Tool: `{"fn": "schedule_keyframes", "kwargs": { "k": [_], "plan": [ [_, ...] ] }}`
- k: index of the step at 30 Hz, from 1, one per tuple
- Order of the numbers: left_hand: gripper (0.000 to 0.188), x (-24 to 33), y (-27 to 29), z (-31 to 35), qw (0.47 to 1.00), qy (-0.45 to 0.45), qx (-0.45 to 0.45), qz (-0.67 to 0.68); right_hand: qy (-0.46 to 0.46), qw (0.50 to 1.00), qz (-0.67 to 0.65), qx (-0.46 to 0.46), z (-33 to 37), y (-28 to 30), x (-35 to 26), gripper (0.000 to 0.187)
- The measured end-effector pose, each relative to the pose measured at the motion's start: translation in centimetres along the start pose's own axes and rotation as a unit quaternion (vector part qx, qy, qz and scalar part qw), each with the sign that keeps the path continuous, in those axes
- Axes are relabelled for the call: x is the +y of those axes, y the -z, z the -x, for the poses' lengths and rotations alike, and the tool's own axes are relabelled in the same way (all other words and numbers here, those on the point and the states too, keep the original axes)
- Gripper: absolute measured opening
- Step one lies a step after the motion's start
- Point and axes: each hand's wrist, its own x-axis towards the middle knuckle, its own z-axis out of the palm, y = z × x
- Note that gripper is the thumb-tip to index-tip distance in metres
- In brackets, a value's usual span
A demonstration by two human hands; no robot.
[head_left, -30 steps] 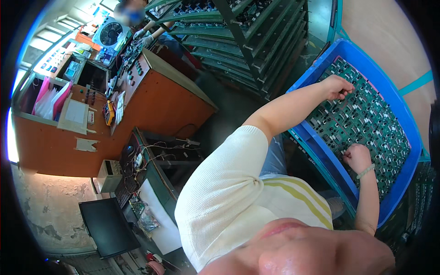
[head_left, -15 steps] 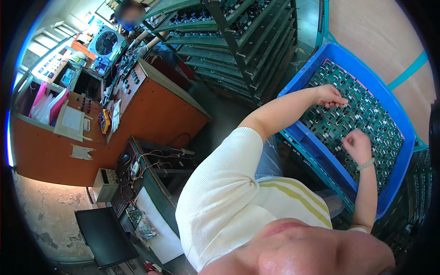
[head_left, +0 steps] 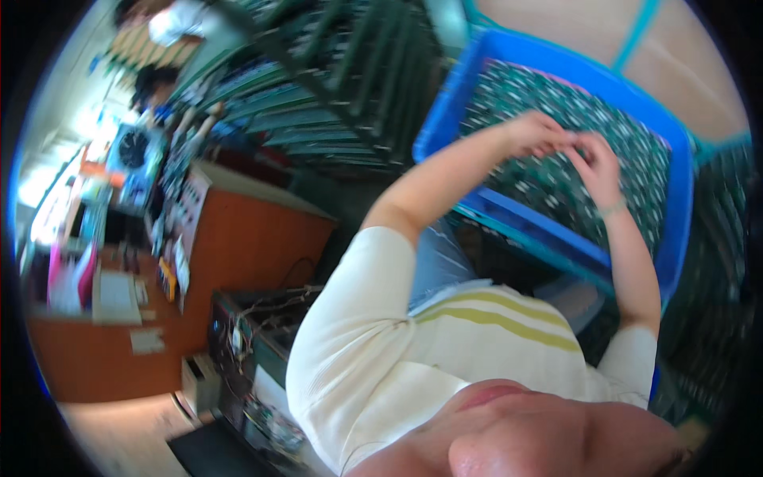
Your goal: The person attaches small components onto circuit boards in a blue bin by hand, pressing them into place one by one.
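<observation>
Above a blue plastic bin, my two hands meet with their fingertips together. My left hand comes in from the left, thumb and fingers pinched. My right hand, with a band on its wrist, reaches up from below, fingers bent and pinched against the left fingertips. Anything between the fingers is too small and blurred to make out. Under the hands, the bin holds a layer of green circuit boards crowded with small parts. Neither hand visibly touches the boards.
A tall green rack of shelves stands left of the bin. Beyond it is an orange-brown workbench with clutter, where another person's arms show. A dark monitor and wired equipment lie at the lower left.
My hands, apart over the boards before, have come together at the fingertips. The right hand moved up and left toward the left one. The whole view has shifted and blurred.
</observation>
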Motion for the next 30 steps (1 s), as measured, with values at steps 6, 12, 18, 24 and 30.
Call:
{"fn": "schedule_keyframes", "kwargs": {
  "k": [6,12,18,24,30],
  "plan": [
    [0.023,-0.9,1.1,0.8,0.999,-0.002,0.036,0.032,0.057,0.997,-0.047,0.005,-1.1,-1.2,0.1,0.010],
    [0.017,-1.9,-0.1,0.1,0.993,0.011,0.072,0.089,0.049,0.983,-0.007,-0.175,0.8,0.6,0.0,0.008],
    [0.008,-2.8,0.3,0.6,0.997,-0.019,0.057,0.048,0.027,0.908,0.011,-0.417,2.9,-0.7,-0.2,0.010],
    [0.017,-3.3,1.0,-0.5,0.993,-0.005,0.110,-0.042,0.061,0.884,0.083,-0.456,2.7,-1.8,0.6,0.010],
    [0.010,-3.2,1.3,-0.5,0.996,-0.005,0.092,-0.003,0.091,0.875,0.100,-0.464,2.2,-2.2,0.4,0.010]
  ]
}}
